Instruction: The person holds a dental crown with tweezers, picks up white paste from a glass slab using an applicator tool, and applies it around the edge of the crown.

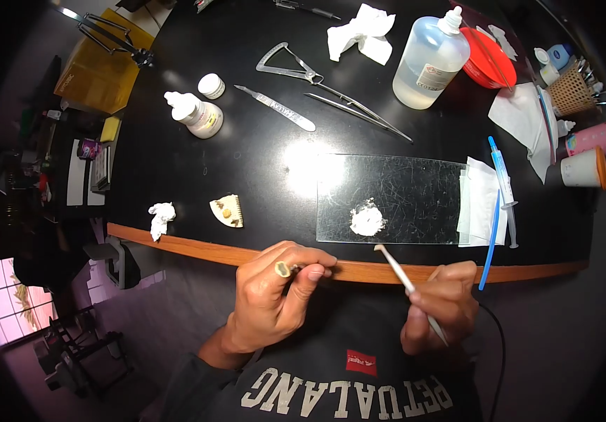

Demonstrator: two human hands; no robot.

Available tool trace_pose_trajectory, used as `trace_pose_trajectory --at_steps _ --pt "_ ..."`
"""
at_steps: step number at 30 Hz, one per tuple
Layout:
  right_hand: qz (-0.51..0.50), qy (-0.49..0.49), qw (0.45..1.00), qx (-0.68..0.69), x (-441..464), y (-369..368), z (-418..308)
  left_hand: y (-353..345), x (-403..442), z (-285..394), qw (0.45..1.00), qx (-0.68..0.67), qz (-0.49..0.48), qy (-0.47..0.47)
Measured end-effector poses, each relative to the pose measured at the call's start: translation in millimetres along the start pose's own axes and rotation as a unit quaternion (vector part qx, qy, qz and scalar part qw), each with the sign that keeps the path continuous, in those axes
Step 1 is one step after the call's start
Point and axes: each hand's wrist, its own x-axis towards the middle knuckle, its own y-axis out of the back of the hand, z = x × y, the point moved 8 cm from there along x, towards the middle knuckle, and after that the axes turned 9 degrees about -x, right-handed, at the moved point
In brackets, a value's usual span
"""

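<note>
My left hand (268, 295) is closed at the desk's front edge, thumb and forefinger pinched together. A small yellowish, tooth-like piece (283, 269) with a darker hollow shows at its fingers, and a bit of dark metal sits beside it. My right hand (445, 306) grips a slim white brush (398, 269), whose tan tip points up and left. That tip is just in front of a glass slab (415, 190), near a heap of white powder (368, 219) lying on the slab, apart from it.
Left lie crumpled tissue (162, 218) and a beige toothed model piece (228, 211). Beyond stand a dropper bottle (201, 116), a scalpel (278, 109), calipers (296, 70), tweezers (359, 116) and a large clear bottle (426, 63). A blue-tipped syringe (503, 183) lies right of the slab.
</note>
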Motion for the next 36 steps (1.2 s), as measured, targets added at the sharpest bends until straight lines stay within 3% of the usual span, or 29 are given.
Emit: trace_pose_trajectory --at_steps 5,10,12,18,27,30,36 --pt "-0.034 0.000 0.995 -0.094 13 -11 -1 -4 -10 10 0.998 0.060 -0.025 -0.020" --pt "-0.054 0.003 0.990 -0.133 16 -21 -3 -11 -17 0 0.995 0.061 -0.065 0.052" --pt "-0.052 0.000 0.990 -0.133 15 -21 -3 -12 -17 -1 0.993 0.068 -0.070 0.071" --pt "-0.039 -0.003 0.992 -0.116 15 -18 -3 -9 -19 -2 0.998 0.057 -0.014 0.009" --pt "-0.019 0.011 0.997 -0.078 12 -14 -3 -16 -30 -13 0.998 0.058 -0.016 0.025" --pt "-0.019 0.009 0.999 -0.034 10 -11 -11 -18 -27 -14 1.000 0.006 0.012 0.017" --pt "-0.019 0.022 1.000 0.010 6 -24 -16 -29 -37 -43 0.955 -0.244 0.021 0.167"
